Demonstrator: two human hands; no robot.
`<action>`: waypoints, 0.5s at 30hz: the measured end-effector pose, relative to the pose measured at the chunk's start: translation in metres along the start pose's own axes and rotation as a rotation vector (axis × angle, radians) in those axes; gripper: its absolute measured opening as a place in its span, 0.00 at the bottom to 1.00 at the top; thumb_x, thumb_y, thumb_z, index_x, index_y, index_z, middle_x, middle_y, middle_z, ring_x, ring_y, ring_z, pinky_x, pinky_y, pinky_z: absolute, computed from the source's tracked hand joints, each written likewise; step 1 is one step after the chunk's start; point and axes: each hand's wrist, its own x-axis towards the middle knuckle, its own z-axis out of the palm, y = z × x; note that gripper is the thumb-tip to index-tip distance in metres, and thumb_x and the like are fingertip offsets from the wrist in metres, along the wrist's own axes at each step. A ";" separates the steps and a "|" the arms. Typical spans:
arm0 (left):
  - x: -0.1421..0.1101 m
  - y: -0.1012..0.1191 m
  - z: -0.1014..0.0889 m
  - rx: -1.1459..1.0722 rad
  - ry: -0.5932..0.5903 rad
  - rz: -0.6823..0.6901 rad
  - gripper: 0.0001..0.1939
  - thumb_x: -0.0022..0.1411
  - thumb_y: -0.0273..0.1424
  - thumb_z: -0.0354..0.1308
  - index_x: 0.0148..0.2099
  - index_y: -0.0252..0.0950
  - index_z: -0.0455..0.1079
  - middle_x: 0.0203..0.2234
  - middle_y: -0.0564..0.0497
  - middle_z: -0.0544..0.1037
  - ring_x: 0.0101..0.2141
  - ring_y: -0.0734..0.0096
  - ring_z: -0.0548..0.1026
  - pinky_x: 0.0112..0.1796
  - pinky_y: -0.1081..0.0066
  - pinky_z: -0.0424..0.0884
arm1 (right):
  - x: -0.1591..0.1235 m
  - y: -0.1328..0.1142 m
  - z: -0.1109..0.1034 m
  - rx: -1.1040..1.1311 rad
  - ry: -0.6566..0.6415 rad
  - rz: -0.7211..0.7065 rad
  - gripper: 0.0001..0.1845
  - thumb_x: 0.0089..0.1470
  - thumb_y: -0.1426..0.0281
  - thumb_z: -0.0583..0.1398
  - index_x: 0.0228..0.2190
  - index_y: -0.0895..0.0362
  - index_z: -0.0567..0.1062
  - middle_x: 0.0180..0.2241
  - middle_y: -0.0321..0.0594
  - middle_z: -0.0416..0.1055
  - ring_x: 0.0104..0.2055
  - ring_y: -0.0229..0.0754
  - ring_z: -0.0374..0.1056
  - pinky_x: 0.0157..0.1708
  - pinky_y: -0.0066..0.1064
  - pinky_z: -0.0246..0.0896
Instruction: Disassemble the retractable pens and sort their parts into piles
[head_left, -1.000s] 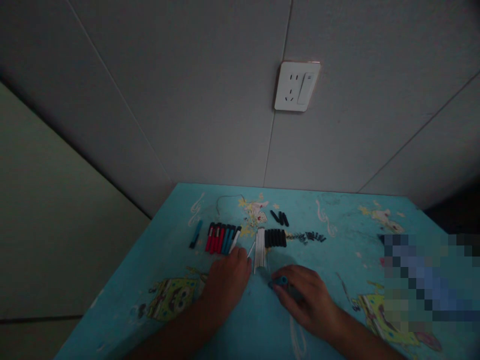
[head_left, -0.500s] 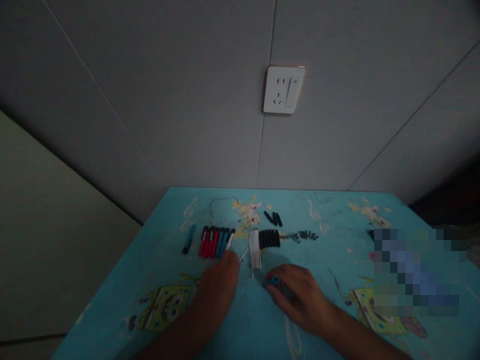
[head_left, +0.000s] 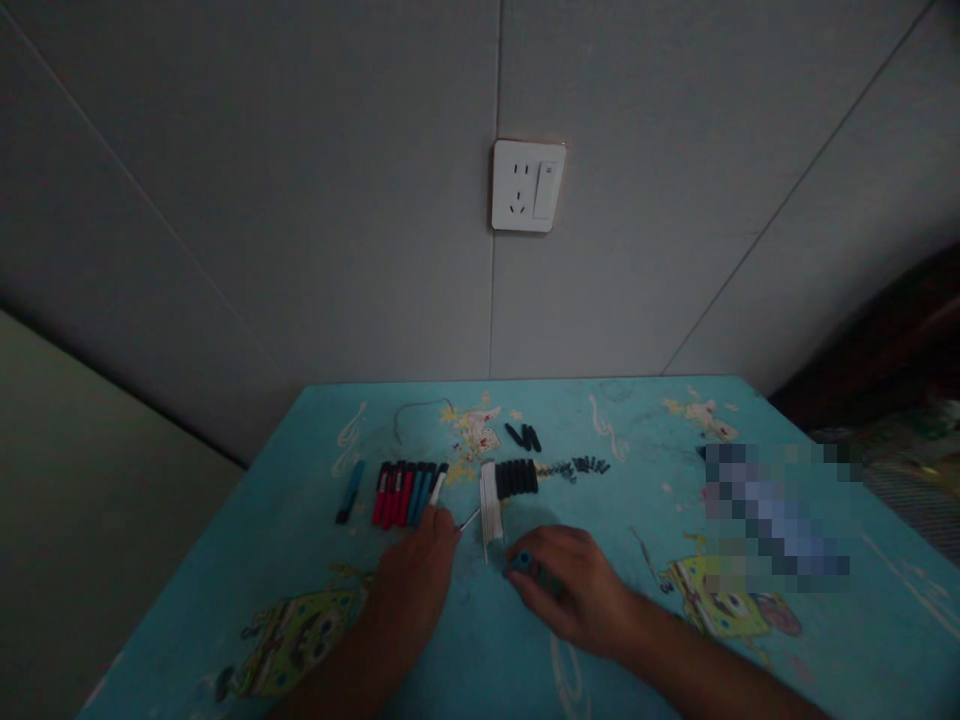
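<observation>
My left hand is closed, fingertips pinched on a thin white stick that pokes out to the upper right. Just beyond those fingers lies a row of markers, red and blue with dark ends; a white piece shows at its right end. In my right hand is a blue marker barrel, gripped between thumb and fingers with its round end showing. A bundle of white sticks lies between the hands, beside a row of black caps.
Small dark pieces trail off to the right, and a few black caps lie farther back. One blue marker is apart at left. A blurred-out item lies right. Behind the patterned blue table is a wall with a socket.
The view has swung slightly to the right, so everything sits further left in it. Both hands keep their grips and have hardly moved over the table.
</observation>
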 end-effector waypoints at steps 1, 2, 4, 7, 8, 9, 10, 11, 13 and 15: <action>0.000 -0.002 0.001 -0.048 0.002 -0.007 0.12 0.72 0.30 0.40 0.42 0.35 0.65 0.37 0.44 0.73 0.32 0.62 0.74 0.31 0.67 0.61 | 0.000 0.000 0.000 0.002 -0.002 -0.002 0.07 0.61 0.70 0.59 0.42 0.55 0.73 0.34 0.40 0.75 0.33 0.39 0.70 0.37 0.31 0.64; 0.000 -0.003 0.000 -0.103 0.006 -0.022 0.12 0.73 0.31 0.40 0.41 0.36 0.64 0.36 0.45 0.72 0.31 0.62 0.74 0.31 0.67 0.61 | 0.001 0.000 0.000 0.003 -0.003 0.000 0.07 0.61 0.70 0.59 0.42 0.55 0.73 0.34 0.39 0.75 0.33 0.39 0.70 0.36 0.31 0.63; 0.000 -0.005 -0.003 -0.230 0.019 -0.065 0.12 0.73 0.33 0.40 0.40 0.37 0.63 0.32 0.48 0.71 0.29 0.65 0.72 0.30 0.68 0.60 | 0.001 0.000 -0.001 0.002 -0.005 0.008 0.07 0.61 0.70 0.59 0.43 0.55 0.72 0.33 0.39 0.74 0.32 0.39 0.69 0.36 0.31 0.63; 0.000 -0.002 -0.015 -0.540 0.034 -0.038 0.12 0.72 0.35 0.43 0.37 0.38 0.62 0.27 0.52 0.69 0.27 0.68 0.69 0.30 0.69 0.61 | 0.002 0.000 -0.001 -0.002 -0.006 0.004 0.06 0.62 0.70 0.58 0.42 0.56 0.72 0.32 0.39 0.73 0.32 0.38 0.68 0.35 0.30 0.62; -0.001 0.000 -0.019 -0.699 0.026 -0.014 0.12 0.72 0.37 0.44 0.37 0.38 0.62 0.26 0.54 0.68 0.27 0.70 0.69 0.30 0.70 0.61 | 0.002 0.000 -0.001 -0.008 -0.006 0.002 0.05 0.62 0.70 0.58 0.40 0.56 0.72 0.31 0.39 0.72 0.31 0.38 0.68 0.34 0.30 0.61; -0.002 0.003 -0.023 -0.881 0.006 -0.002 0.11 0.72 0.38 0.45 0.39 0.38 0.63 0.26 0.55 0.67 0.26 0.72 0.68 0.29 0.72 0.61 | 0.003 0.000 -0.001 -0.014 -0.008 0.004 0.04 0.62 0.69 0.58 0.38 0.56 0.72 0.29 0.38 0.71 0.30 0.38 0.66 0.32 0.30 0.60; -0.002 0.005 -0.027 -1.075 -0.022 -0.015 0.11 0.71 0.40 0.47 0.43 0.38 0.64 0.26 0.56 0.66 0.25 0.74 0.66 0.27 0.74 0.61 | 0.003 -0.001 -0.001 -0.020 -0.011 0.009 0.04 0.62 0.69 0.57 0.36 0.56 0.71 0.28 0.37 0.69 0.29 0.38 0.65 0.31 0.29 0.59; -0.003 0.008 -0.030 -1.269 -0.048 -0.057 0.12 0.70 0.42 0.49 0.47 0.40 0.64 0.26 0.57 0.66 0.22 0.77 0.64 0.23 0.76 0.58 | 0.003 -0.001 -0.001 -0.025 -0.016 0.015 0.05 0.62 0.69 0.57 0.34 0.56 0.71 0.27 0.37 0.67 0.28 0.38 0.64 0.30 0.29 0.58; -0.003 0.014 -0.034 -1.606 -0.062 -0.151 0.18 0.67 0.44 0.54 0.54 0.41 0.62 0.27 0.59 0.66 0.18 0.81 0.58 0.19 0.79 0.52 | 0.003 -0.002 -0.001 -0.026 -0.028 0.020 0.05 0.63 0.69 0.56 0.33 0.56 0.70 0.25 0.35 0.64 0.27 0.37 0.62 0.28 0.29 0.56; -0.001 0.017 -0.035 -1.831 -0.020 -0.165 0.18 0.64 0.43 0.59 0.51 0.40 0.65 0.28 0.59 0.67 0.16 0.85 0.55 0.17 0.80 0.50 | 0.003 -0.002 0.001 -0.023 -0.045 0.016 0.05 0.63 0.70 0.55 0.34 0.56 0.70 0.25 0.35 0.62 0.26 0.37 0.60 0.27 0.29 0.55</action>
